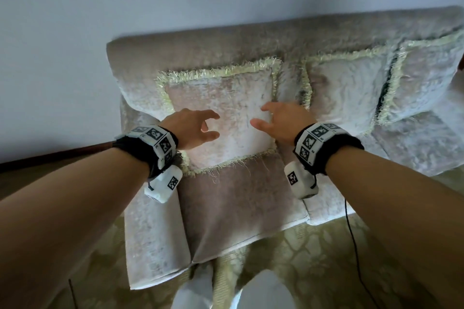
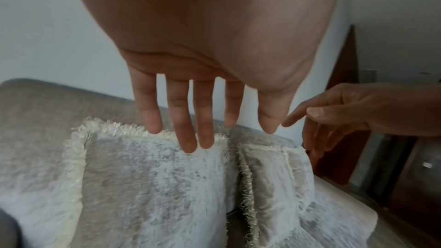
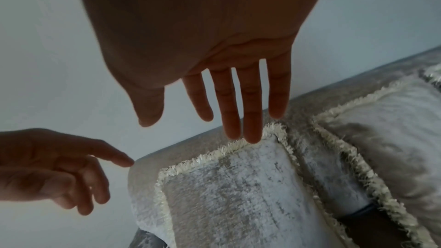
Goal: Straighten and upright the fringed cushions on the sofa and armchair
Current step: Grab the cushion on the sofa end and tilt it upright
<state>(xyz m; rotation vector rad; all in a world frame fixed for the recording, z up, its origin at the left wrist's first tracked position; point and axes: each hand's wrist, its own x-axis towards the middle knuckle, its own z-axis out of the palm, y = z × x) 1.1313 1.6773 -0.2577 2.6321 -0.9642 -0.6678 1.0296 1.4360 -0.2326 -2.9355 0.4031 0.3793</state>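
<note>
Your left hand [image 1: 194, 128] and right hand [image 1: 282, 121], both grips released, hover before the upright pale velvet cream-fringed square cushion [image 1: 221, 108] on the beige plush sofa [image 1: 226, 40].

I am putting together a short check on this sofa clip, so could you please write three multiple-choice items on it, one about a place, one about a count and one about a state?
1. Where do both hands hover?
A. over the leftmost cushion
B. over the rightmost cushion
C. on the floor

2. How many fringed cushions show on the sofa in the head view?
A. one
B. three
C. five

3. What state are the hands in?
A. both clenched on fringe
B. one holding a cushion
C. both open, holding nothing

Answers:
1 A: the left hand and right hand are in front of the leftmost cushion.
2 B: beside it stand the middle cushion and the right cushion against the sofa back.
3 C: both wrist views show spread, straight fingers gripping nothing.
</note>
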